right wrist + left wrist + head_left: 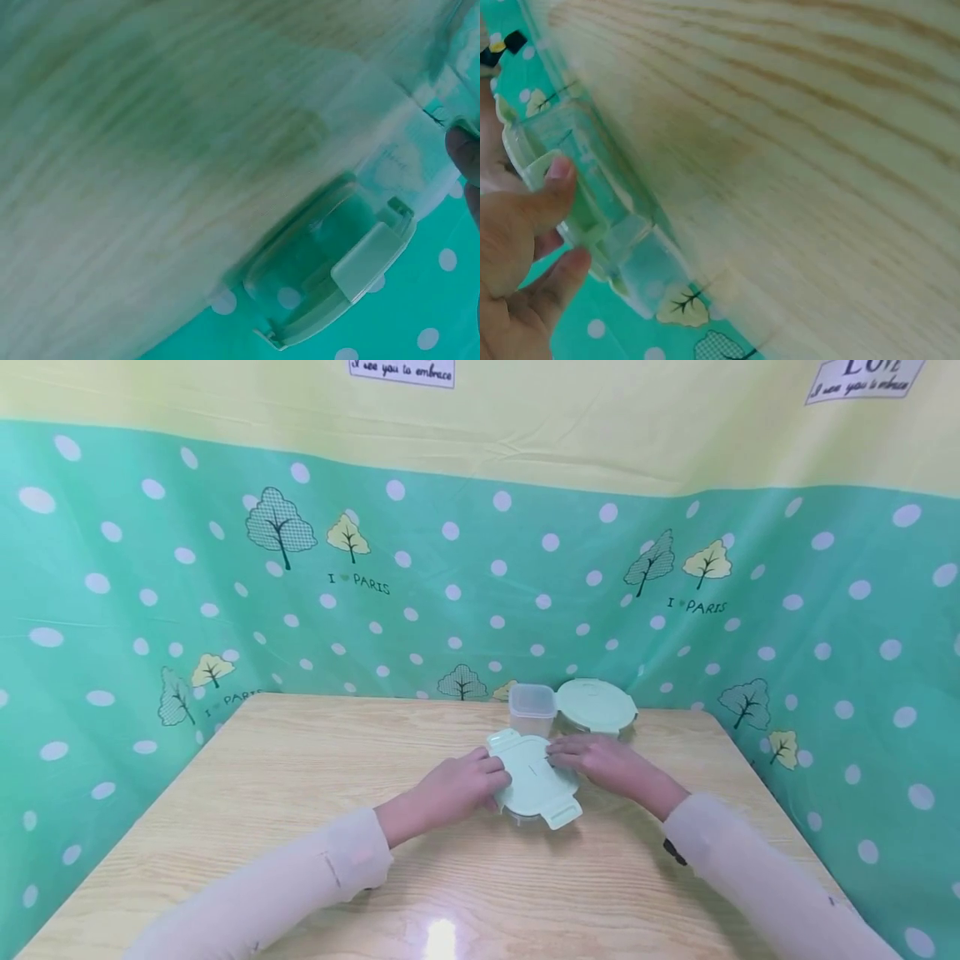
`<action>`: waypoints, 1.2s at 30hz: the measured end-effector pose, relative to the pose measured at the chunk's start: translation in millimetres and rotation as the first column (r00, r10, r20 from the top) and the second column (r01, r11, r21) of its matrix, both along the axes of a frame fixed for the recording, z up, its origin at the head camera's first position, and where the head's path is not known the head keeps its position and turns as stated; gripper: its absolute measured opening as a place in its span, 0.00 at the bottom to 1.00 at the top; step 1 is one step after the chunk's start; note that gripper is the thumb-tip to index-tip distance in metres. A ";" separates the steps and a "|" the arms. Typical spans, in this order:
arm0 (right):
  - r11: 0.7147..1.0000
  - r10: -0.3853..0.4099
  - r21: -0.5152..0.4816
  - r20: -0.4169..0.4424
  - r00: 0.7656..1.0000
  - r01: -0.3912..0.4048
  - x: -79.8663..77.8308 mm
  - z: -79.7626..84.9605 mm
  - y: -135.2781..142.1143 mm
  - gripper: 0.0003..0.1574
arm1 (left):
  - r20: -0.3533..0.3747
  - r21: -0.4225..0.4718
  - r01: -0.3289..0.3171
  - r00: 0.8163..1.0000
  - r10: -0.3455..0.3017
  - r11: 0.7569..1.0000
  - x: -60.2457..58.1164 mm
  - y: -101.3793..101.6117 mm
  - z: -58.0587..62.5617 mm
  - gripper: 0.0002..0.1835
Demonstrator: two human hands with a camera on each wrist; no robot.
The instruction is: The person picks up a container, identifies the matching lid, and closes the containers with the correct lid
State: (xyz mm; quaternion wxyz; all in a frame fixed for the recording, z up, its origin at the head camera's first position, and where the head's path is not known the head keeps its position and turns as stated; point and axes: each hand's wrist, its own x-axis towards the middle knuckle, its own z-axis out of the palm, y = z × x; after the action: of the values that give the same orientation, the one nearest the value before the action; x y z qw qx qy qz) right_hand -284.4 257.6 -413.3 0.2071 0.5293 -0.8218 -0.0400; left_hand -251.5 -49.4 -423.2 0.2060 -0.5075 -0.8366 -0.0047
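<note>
A clear food container with a pale green lid (536,781) sits on the wooden table, between both hands. Two of its lid flaps stick outward, one at the far left (504,739) and one at the near right (562,813). My left hand (468,781) grips its left side; in the left wrist view the thumb (555,191) lies on a side flap, with a finger just below. My right hand (600,762) holds the opposite side, fingers over the lid's edge. The right wrist view shows only its thumb tip (465,150) at a green flap.
Behind stands a small clear square tub (532,710), close to the held container. Beside it, at the table's back edge, is a larger clear container with a round pale green lid (596,703). A green dotted curtain (450,568) hangs behind the wooden table (315,760).
</note>
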 end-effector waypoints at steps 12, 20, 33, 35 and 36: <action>0.992 -0.037 -0.116 0.058 0.998 0.044 18.1 24.2 -16.3 0.21 | 0.302 0.022 0.102 0.948 -0.104 0.995 -32.5 -8.7 22.0 0.13; 0.991 0.003 -0.131 0.137 0.991 0.015 32.4 18.2 -37.5 0.17 | 0.353 0.046 0.001 0.935 -0.017 0.999 -63.4 6.1 16.1 0.16; 0.990 -0.086 -0.094 0.198 0.976 0.106 46.3 9.3 -50.7 0.07 | 0.398 0.092 0.038 0.915 -0.072 0.995 -78.5 14.7 9.1 0.13; 0.989 -0.094 -0.094 0.206 0.974 0.115 46.1 9.2 -50.1 0.07 | 0.391 0.097 0.042 0.917 -0.077 0.994 -79.3 14.8 8.2 0.13; 0.989 -0.096 -0.093 0.208 0.973 0.117 45.8 9.2 -49.8 0.08 | 0.384 0.093 0.041 0.920 -0.074 0.995 -79.8 14.9 7.7 0.13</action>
State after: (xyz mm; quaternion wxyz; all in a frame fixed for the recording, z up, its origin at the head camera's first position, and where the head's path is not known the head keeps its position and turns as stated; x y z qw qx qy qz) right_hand -238.6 207.8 -404.1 0.1471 0.4741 -0.8669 0.0462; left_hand -331.3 -34.6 -415.5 0.0573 -0.5119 -0.8447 -0.1456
